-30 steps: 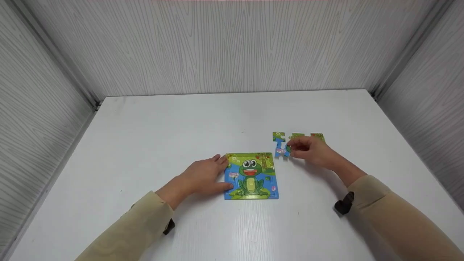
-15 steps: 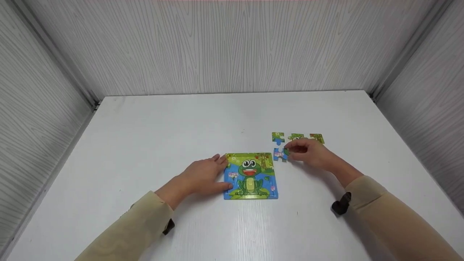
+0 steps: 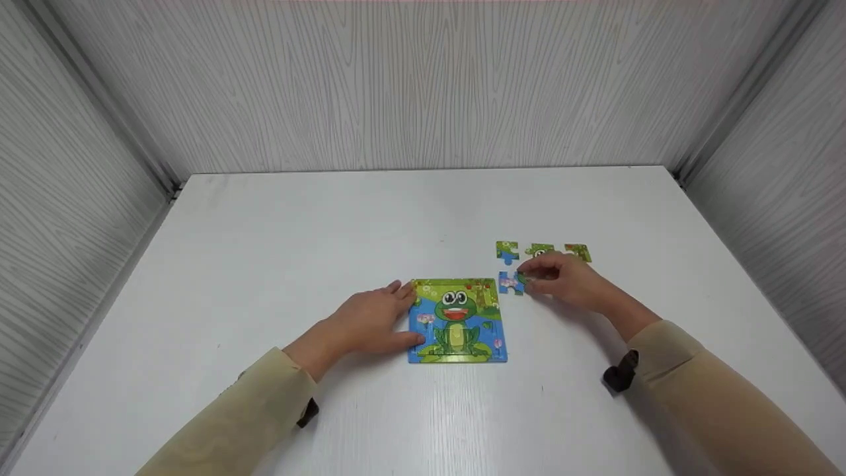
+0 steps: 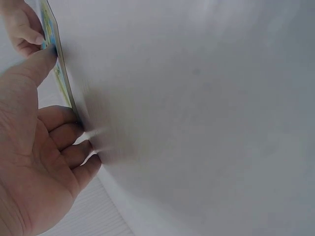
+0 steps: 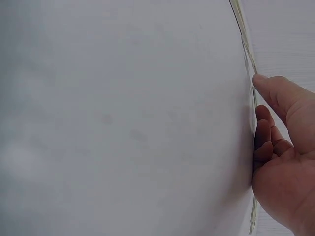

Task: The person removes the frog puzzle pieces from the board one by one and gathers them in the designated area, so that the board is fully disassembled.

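Pale wood-grain walls [image 3: 423,86] surround a white table [image 3: 297,231]. From the left, a beige sleeve leads to the left hand [image 3: 371,322], thumb spread from the fingers and lying on the edge of the board [image 3: 456,324], fingertips resting along its side. The board lies flat near the middle, showing a whole smiling frog. Beyond its upper right corner, five loose pieces show, roughly in two rows: the corner piece [image 3: 505,248] at the back, the blue piece [image 3: 506,282] just below it, apart; the green piece [image 3: 522,277], largely hidden; the eye piece [image 3: 540,248]; and, farthest right, the red-dotted piece [image 3: 579,251]. The right hand [image 3: 567,281] pinches the green piece between thumb and forefinger, against the blue one; whether these two interlock is hard to tell. Judging by this, the work is partway: the back row is laid out but unjoined, and the second looks incomplete.
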Available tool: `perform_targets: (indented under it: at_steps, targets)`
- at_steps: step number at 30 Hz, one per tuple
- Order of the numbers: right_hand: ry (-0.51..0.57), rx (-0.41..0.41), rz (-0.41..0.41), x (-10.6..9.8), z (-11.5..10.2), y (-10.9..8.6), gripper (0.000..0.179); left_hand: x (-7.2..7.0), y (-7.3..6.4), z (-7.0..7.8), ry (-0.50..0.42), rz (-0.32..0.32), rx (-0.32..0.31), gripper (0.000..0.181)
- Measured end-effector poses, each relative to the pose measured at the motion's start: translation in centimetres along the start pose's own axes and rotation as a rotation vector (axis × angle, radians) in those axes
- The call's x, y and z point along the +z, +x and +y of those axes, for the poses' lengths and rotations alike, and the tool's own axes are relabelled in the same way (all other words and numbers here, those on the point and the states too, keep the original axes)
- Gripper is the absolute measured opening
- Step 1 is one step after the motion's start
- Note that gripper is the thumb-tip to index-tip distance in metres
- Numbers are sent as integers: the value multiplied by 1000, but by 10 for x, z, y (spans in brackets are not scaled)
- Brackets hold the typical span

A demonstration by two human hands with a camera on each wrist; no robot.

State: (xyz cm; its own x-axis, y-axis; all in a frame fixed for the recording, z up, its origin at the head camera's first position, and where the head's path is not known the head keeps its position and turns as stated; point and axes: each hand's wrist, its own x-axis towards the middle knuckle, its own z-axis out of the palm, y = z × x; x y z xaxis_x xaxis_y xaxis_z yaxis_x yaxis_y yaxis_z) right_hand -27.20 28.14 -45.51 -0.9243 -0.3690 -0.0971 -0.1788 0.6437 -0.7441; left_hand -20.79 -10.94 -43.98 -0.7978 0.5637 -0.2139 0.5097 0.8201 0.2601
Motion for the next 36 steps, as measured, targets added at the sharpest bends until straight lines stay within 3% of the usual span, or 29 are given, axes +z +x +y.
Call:
perform_targets:
  at_steps: [10, 22, 36]
  targets:
    - [-14, -22, -6, 0, -1, 1, 33, -2, 0, 1, 4, -8, -13, 90]
    - [-8, 34, -2, 0, -1, 2, 32, -1, 1, 2, 7, -14, -26, 90]
    - [-25, 29, -2, 2, 2, 4, 33, -2, -1, 2, -2, -27, -28, 91]
